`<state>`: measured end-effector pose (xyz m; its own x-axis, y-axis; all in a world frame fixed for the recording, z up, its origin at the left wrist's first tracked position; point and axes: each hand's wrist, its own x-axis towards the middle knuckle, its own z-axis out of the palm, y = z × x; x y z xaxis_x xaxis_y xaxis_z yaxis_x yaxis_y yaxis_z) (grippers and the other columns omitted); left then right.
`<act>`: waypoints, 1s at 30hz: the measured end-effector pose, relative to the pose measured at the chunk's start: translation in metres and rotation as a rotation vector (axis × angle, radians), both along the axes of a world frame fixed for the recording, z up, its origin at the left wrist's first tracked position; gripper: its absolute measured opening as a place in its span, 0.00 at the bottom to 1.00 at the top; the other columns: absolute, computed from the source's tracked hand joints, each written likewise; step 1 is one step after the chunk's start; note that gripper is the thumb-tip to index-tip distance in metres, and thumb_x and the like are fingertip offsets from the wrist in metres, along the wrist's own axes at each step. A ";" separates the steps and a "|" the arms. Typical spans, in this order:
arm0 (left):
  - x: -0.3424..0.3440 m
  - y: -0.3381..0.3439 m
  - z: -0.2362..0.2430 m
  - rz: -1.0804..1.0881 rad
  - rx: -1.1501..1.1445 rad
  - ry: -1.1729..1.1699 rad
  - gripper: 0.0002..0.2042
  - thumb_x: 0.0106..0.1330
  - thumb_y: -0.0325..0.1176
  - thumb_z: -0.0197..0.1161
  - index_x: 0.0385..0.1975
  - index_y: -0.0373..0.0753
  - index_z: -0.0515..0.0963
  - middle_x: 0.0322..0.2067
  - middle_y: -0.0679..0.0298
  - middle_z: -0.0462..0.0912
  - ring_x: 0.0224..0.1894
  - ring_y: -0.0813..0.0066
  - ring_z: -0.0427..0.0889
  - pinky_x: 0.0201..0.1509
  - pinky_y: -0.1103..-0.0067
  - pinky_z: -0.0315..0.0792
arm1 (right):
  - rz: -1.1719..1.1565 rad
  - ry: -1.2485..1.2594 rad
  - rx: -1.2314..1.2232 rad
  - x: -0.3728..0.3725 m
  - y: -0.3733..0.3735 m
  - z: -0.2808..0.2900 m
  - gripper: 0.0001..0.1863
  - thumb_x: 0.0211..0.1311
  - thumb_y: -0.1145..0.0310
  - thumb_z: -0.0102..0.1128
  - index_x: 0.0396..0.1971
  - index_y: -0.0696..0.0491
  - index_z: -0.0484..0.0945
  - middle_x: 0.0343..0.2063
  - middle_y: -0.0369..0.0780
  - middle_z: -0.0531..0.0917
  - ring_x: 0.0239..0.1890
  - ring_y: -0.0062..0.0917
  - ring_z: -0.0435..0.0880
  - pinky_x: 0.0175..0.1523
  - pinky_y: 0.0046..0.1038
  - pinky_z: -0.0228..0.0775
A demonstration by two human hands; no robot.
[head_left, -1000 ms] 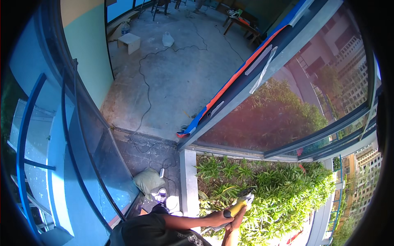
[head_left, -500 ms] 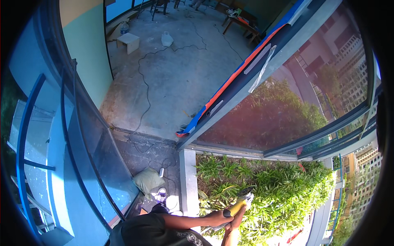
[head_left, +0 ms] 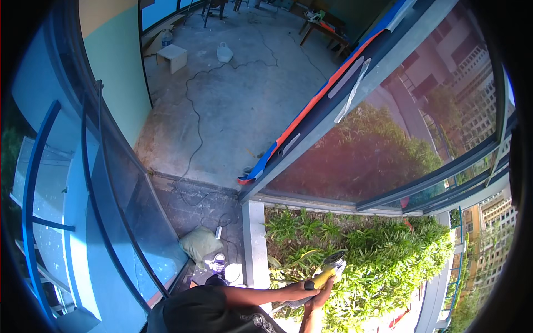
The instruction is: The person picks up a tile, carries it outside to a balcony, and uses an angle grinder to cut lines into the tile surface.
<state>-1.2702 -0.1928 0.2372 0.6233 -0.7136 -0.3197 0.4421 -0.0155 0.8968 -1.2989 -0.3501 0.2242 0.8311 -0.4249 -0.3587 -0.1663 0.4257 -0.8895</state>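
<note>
A yellow-and-black angle grinder (head_left: pixel 323 276), its disc end pointing up and away from me, is held over a bed of green plants at the lower right. My left hand (head_left: pixel 301 290) is closed on the grinder's dark rear part. Just right of it and lower, my right hand (head_left: pixel 321 294) also wraps round the tool. The disc's edge is too small to make out clearly.
A grey ledge (head_left: pixel 254 244) borders the plants, beside a shoe (head_left: pixel 218 263), sack (head_left: pixel 200 244) and power strip (head_left: pixel 219 233). Glass panels (head_left: pixel 361 161) and blue bars (head_left: pixel 39 166) flank the doorway. Inside are cables, a stool (head_left: pixel 171 57) and a bench (head_left: pixel 325 30).
The grinder and both my hands have shifted slightly upward and to the right in the picture, still gripped the same way.
</note>
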 end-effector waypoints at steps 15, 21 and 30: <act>-0.008 -0.027 -0.017 -0.075 0.105 -0.141 0.34 0.70 0.64 0.56 0.62 0.39 0.73 0.42 0.50 0.88 0.44 0.52 0.88 0.48 0.64 0.78 | -0.038 -0.031 -0.017 -0.011 -0.046 -0.035 0.26 0.81 0.44 0.43 0.59 0.51 0.73 0.45 0.36 0.79 0.44 0.24 0.79 0.51 0.30 0.73; -0.006 -0.025 -0.015 -0.120 0.211 -0.178 0.38 0.66 0.65 0.59 0.63 0.38 0.72 0.42 0.48 0.88 0.47 0.53 0.88 0.50 0.63 0.78 | -0.185 0.046 0.034 -0.018 -0.025 -0.026 0.22 0.76 0.49 0.55 0.52 0.53 0.75 0.35 0.39 0.82 0.36 0.28 0.83 0.43 0.32 0.79; -0.050 -0.046 -0.053 -0.336 0.378 -0.129 0.38 0.66 0.60 0.64 0.64 0.31 0.71 0.49 0.38 0.84 0.54 0.40 0.83 0.60 0.61 0.76 | -0.367 -0.037 0.301 -0.080 -0.011 -0.030 0.16 0.71 0.62 0.65 0.51 0.54 0.77 0.38 0.37 0.84 0.40 0.25 0.84 0.47 0.30 0.78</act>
